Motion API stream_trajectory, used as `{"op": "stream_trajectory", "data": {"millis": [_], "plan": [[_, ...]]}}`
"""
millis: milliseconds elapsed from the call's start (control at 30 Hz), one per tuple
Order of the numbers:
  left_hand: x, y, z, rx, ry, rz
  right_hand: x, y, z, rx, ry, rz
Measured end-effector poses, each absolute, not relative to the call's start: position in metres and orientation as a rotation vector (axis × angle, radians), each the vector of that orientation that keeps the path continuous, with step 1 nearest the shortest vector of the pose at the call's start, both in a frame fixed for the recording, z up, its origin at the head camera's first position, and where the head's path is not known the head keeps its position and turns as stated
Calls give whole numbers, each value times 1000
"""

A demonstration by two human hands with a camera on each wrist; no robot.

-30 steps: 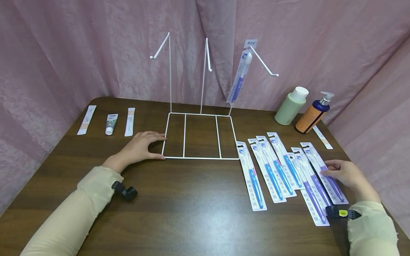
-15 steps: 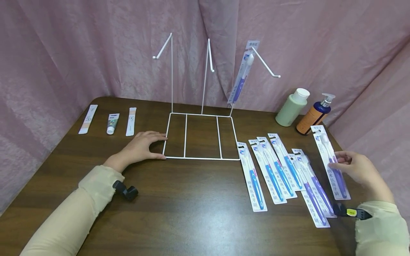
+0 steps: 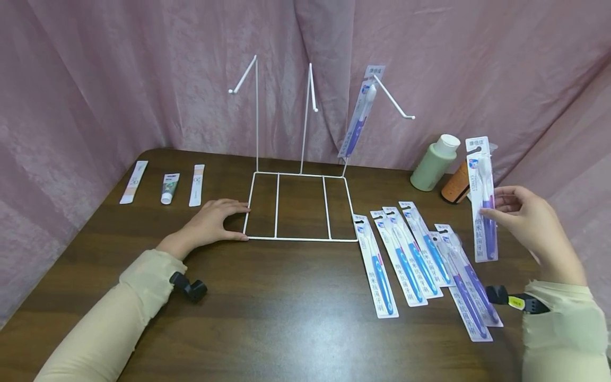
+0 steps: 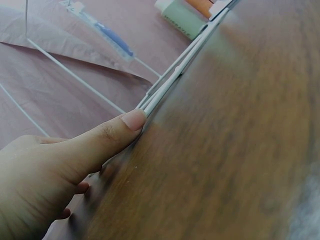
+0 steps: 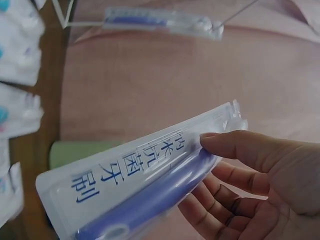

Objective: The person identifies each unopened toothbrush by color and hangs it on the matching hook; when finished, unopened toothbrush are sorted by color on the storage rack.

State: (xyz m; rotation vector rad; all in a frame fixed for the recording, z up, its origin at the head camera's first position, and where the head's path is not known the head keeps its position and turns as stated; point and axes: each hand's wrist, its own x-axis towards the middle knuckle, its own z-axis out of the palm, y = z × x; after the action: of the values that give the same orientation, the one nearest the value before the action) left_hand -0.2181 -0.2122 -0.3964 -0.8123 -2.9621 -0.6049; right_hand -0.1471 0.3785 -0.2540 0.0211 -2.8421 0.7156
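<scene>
My right hand (image 3: 537, 225) pinches a packaged purple toothbrush (image 3: 486, 201) by the edge of its blister card, between thumb and fingers. The card stands nearly upright over the right side of the table, overlapping the pump bottle in the head view. In the right wrist view the toothbrush (image 5: 160, 190) shows its purple handle end towards the camera. At the left side of a white wire display rack (image 3: 300, 239), my left hand (image 3: 207, 225) touches the base, thumb at the front corner and fingers straight along the side rail. Another packaged purple toothbrush (image 3: 358, 116) hangs on the rack's right hook.
Packaged blue toothbrushes (image 3: 406, 257) and purple toothbrushes (image 3: 465, 289) lie fanned out right of the rack. Behind stand a green bottle (image 3: 431, 167) and an orange pump bottle (image 3: 456, 184). A small tube (image 3: 169, 188) and two slim packets (image 3: 197, 185) lie at the left.
My right hand has picked up the rightmost purple toothbrush from the table, lifted it and turned it more upright. The left hand has stayed at the rack.
</scene>
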Motion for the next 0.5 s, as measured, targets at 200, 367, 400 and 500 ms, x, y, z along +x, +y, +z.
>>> {"op": "stream_trajectory", "data": {"millis": [200,367,400,500], "plan": [[-217,-212,-396,-816,-2949,-606,-150,348,-237,68,-2748,717],[-217,-211,-396,-814,-2950,-595,-153,319,-229,97,-2665,759],[-217,-211,-396,-814,-2950,-598,-154,314,-227,108,-2648,769],[-217,-211,-396,-816,-2949,-604,-155,298,-225,153,-2603,812]]}}
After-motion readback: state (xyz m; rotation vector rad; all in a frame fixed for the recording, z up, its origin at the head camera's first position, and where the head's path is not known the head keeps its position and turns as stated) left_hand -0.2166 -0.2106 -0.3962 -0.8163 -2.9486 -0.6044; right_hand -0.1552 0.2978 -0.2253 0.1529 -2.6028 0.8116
